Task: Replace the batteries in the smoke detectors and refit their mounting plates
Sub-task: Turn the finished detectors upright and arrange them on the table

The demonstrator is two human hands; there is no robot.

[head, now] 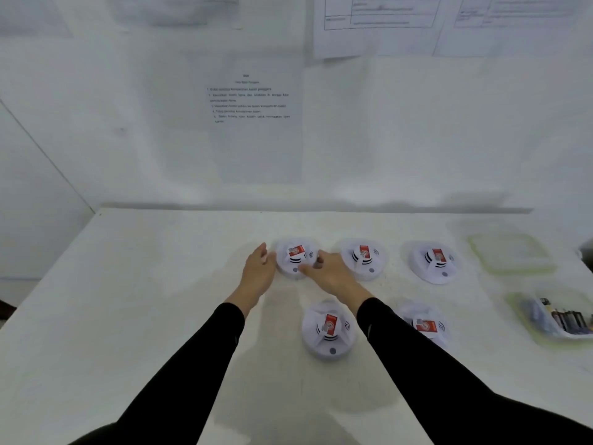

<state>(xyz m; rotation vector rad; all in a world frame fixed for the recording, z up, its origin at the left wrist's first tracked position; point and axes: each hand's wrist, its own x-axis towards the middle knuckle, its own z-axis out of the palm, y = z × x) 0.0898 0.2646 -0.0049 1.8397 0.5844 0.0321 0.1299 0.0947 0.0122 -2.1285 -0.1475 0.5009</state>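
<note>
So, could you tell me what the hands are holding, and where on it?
The right hand grips the far-left smoke detector by its near-right rim; the left hand lies open beside its left rim, holding nothing.

Your right sleeve covers part of the near-right smoke detector; the battery tray runs off the right edge. The wall sheet is too blurred to read, as is your right hand at the far-left detector.
</note>
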